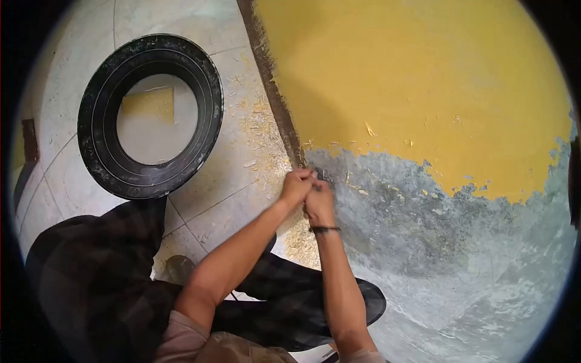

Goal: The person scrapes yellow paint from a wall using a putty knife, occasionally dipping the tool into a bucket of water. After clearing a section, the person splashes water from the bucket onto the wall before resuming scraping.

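My left hand (296,186) and my right hand (320,201) are close together, both closed, at the bottom of the wall. Whatever they grip is mostly hidden by the fingers; a small dark edge shows just beyond them against the wall. A dark band circles my right wrist. Yellow paint (411,78) covers the upper part of the wall, ending in a ragged border. Bare grey plaster (411,212) lies beside my right hand. A brown painted strip (275,91) runs along the wall's foot up to my fingers.
Left of my hands, a black tub (94,115) stands on the tiled floor, holding cloudy liquid and a yellow rectangular piece (151,104), perhaps a sponge. Paint flakes (263,133) litter the floor along the wall. My bent legs (109,260) are below the tub.
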`<state>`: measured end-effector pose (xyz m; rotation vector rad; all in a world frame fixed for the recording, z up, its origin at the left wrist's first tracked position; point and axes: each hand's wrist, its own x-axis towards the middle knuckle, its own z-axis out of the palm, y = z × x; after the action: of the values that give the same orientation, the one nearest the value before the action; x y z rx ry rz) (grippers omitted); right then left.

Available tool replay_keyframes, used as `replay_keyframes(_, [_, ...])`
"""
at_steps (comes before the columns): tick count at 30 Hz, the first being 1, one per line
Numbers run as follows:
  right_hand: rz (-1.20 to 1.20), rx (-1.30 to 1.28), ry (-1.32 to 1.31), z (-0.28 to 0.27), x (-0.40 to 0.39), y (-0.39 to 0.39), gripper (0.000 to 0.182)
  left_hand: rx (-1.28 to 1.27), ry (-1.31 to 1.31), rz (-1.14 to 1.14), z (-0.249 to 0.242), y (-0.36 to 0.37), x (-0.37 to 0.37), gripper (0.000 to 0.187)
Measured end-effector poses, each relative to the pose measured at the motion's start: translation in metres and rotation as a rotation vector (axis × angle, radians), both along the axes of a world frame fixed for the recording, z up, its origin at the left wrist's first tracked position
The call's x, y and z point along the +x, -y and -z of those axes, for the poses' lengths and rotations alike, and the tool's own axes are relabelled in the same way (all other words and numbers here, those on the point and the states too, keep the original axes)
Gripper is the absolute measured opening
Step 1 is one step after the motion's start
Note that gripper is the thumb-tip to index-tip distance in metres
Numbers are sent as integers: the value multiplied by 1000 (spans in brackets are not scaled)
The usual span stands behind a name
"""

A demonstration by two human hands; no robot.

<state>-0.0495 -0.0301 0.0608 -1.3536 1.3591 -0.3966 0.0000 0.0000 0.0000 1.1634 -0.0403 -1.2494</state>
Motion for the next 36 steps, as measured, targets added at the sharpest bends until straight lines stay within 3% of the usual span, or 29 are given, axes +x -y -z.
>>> replay_keyframes(2, [-178,-27,-632,-4,19,-3,30,-40,-252,-73,12,-4,11,29])
replay_keyframes(5, [-138,-209,-596,-12,4,-1,31,-94,-313,-162,-26,-3,8,27])
replay_keyframes(6, [-211,-358,-621,-51,4,-17,28,-103,-259,-141,-43,-7,-3,28])
replay_keyframes(8, [-130,-320,-526,-105,-2,-34,25,-97,-66,-153,-86,-9,-15,25])
replay_keyframes(10, [11,-86,-482,-162,4,-34,18,-76,-2,-168,-138,-13,-11,26])
replay_keyframes(11, [7,-79,-493,-157,4,-31,18,-62,78,-174,-149,-14,-10,26])
replay_keyframes(14, [-142,-167,-515,-115,5,-19,16,-10,5,-253,-108,-5,-6,24])
replay_keyframes(16, [-157,-102,-486,-48,0,5,20,-29,-107,-294,-47,6,-8,26])
replay_keyframes(18, [-152,-109,-584,-3,12,11,26,-55,-418,-264,-17,2,8,23])
replay_keyframes(21, [-129,-148,-713,-16,25,-2,31,-131,-571,-264,-28,-7,9,20])
replay_keyframes(22, [-189,-184,-661,-44,25,-5,31,-160,-561,-264,-38,-4,2,22])
replay_keyframes(24, [-332,-378,-631,-124,20,-16,28,-159,12,-232,-87,-4,-4,24])
replay_keyframes(26, [-221,-149,-651,-211,20,-29,22,-197,188,-259,-160,-9,-10,24])
replay_keyframes(28, [-87,4,-594,-263,14,-31,24,-343,5,-249,-210,-16,-15,24])
replay_keyframes(29, [-23,89,-534,-273,13,-30,27,-342,3,-251,-209,-17,-13,24])
replay_keyframes(31, [-35,84,-551,-253,20,-30,22,-243,235,-231,-201,-15,-5,24])
replay_keyframes(32, [-151,-48,-579,-224,18,-25,21,-209,315,-201,-180,-14,-2,27])
replay_keyframes(33, [-264,-181,-606,-194,17,-19,22,-156,255,-184,-157,-11,2,26])
replay_keyframes(36, [-202,-20,-627,-105,33,1,28,-48,143,-197,-72,-1,7,22])
